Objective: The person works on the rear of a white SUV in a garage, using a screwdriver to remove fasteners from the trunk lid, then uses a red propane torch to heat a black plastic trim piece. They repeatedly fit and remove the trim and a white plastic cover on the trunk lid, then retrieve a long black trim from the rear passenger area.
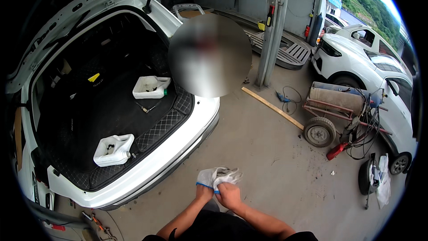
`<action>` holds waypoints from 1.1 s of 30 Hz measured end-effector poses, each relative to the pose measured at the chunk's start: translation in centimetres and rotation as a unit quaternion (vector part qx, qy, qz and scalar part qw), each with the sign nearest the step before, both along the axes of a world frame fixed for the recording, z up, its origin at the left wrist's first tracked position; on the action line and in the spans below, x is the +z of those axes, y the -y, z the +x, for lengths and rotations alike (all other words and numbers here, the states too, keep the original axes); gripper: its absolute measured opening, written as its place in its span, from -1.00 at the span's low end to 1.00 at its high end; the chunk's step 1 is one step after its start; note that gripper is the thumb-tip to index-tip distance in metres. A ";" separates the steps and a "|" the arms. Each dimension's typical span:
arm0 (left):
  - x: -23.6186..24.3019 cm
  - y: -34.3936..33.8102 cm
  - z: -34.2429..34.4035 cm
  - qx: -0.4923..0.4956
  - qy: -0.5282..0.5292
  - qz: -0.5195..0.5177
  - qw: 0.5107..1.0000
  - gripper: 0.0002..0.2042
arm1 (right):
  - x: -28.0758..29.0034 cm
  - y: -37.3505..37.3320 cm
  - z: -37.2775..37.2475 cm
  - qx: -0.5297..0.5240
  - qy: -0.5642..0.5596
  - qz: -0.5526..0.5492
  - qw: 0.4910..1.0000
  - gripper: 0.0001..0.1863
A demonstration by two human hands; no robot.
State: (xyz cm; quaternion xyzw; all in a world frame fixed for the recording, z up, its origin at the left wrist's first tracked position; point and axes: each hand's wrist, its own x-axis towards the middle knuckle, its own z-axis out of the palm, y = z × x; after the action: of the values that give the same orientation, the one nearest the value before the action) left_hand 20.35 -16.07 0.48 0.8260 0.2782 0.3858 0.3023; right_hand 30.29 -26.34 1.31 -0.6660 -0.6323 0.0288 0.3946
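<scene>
A white knit work glove (223, 176) with a blue cuff edge is between my hands, low in the middle of the view. My left hand (205, 186) is inside the glove cloth, which covers its fingers. With fingers curled closed, my right hand (229, 195) grips the blue-edged cuff beside the left wrist. The loose glove fingers flop away to the right. Whether there is one glove or two bunched together, I cannot tell.
At left stands a white car with its tailgate up (187, 129). Two cut-open white jugs (151, 87) (113, 150) sit in its boot. Right of me are a wooden plank (272, 107), a wheeled tank cart (335, 96), a steel post (270, 35) and another white car (347, 51).
</scene>
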 end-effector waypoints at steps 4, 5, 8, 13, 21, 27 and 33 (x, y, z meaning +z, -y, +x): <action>-1.5 -5.3 6.9 0.028 0.015 -0.512 0.858 -0.76 | -1.9 -2.5 4.8 0.029 -0.034 -0.046 0.998 -0.79; -1.4 -6.6 8.8 0.012 0.079 -0.656 0.751 -0.74 | -2.0 -3.5 6.4 0.030 -0.045 -0.058 0.997 -0.79; -6.1 -10.4 13.8 0.056 -0.062 -0.304 0.949 -0.68 | -0.8 -7.9 12.5 0.012 -0.043 -0.038 0.998 -0.79; -5.5 -17.8 25.9 -0.014 0.131 -0.700 0.702 -0.62 | -1.2 -15.0 23.3 0.011 -0.043 -0.132 0.990 -0.81; -5.4 -29.4 39.1 -0.037 0.198 -0.437 0.877 -0.64 | 2.0 -26.3 34.7 0.235 -0.202 -0.118 0.943 -0.87; -4.3 -35.3 40.1 0.146 0.065 -0.385 0.909 -0.66 | -0.2 -34.4 42.9 0.282 -0.245 -0.224 0.900 -0.76; -3.3 -34.9 44.7 0.317 0.104 -0.370 0.867 -0.62 | -4.6 -40.5 54.7 0.126 -0.216 -0.219 0.943 -0.58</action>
State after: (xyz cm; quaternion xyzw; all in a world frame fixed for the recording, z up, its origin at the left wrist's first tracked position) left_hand 65.03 18.78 -2.82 0.4757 0.6145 0.4131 0.4748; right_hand 84.99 14.19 -3.26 -0.6288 -0.5885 0.3595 0.3592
